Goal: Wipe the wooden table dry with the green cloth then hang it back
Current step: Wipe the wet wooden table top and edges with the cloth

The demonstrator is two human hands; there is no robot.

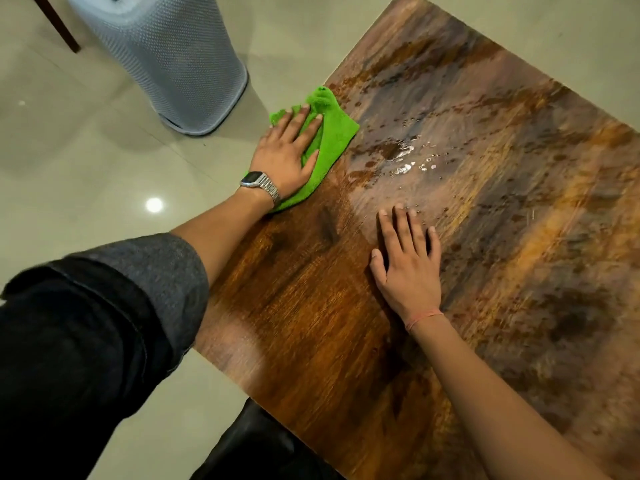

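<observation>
Your left hand (287, 154) presses flat, fingers spread, on the green cloth (329, 140) at the surface's (311, 323) left edge — your right hand (408, 265) rests open-palmed near the water droplets (405, 161).

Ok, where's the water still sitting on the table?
Head view: the puddle sits mid-table, just right of the green cloth under the left hand, beyond the right hand.
</observation>
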